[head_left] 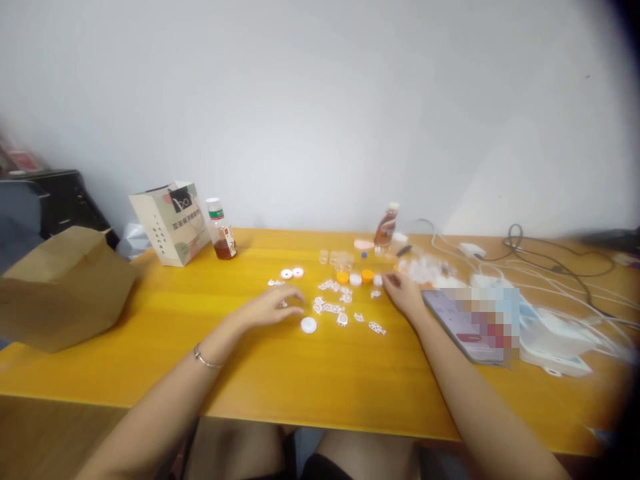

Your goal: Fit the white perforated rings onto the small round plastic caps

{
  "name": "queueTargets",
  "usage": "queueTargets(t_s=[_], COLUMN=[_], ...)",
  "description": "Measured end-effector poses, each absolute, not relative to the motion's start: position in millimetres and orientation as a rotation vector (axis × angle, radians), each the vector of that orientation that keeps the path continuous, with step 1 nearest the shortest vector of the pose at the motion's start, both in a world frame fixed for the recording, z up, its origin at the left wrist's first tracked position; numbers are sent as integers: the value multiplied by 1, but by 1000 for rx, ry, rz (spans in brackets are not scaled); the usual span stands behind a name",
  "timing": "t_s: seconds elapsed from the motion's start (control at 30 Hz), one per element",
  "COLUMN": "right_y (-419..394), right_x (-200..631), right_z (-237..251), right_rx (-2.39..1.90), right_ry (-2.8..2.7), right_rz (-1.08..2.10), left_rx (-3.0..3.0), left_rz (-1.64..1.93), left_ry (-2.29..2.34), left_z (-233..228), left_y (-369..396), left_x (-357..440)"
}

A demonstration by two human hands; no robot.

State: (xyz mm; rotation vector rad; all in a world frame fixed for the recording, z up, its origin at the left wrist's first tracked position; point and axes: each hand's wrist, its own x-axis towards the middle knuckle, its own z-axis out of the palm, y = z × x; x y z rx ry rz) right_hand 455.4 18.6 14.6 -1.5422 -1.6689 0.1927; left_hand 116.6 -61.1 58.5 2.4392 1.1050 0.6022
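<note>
My left hand (270,308) rests palm down on the yellow table (210,347), fingers spread, holding nothing; a silver bracelet circles its wrist. A white round cap (309,325) lies just right of its fingertips. Several small white cut-out pieces (334,300) are scattered between my hands. My right hand (404,293) lies beyond them with its fingertips pinched near a small white piece (378,281); the blur hides whether it grips it. Orange and white caps (355,277) sit in a row behind the pieces, and two white rings (292,273) lie further left.
A phone (463,320) lies beside my right forearm. White chargers and cables (545,280) crowd the right side. A printed paper bag (169,223), a bottle of brown liquid (220,230) and a brown bag (60,287) stand at left. Another bottle (386,225) stands at the back.
</note>
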Motion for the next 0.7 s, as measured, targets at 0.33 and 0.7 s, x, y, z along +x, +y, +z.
queueTargets(t_s=[0.33, 0.7], right_y=[19, 19], right_x=[455, 453], right_z=[14, 14], right_rx=[-1537, -1515], right_ry=[-1680, -1692], right_rz=[195, 185], left_rx=[2268, 2266], left_rz=[151, 127], left_ry=[1540, 1728], left_z=[65, 53], left_y=[-38, -30], left_x=[54, 48])
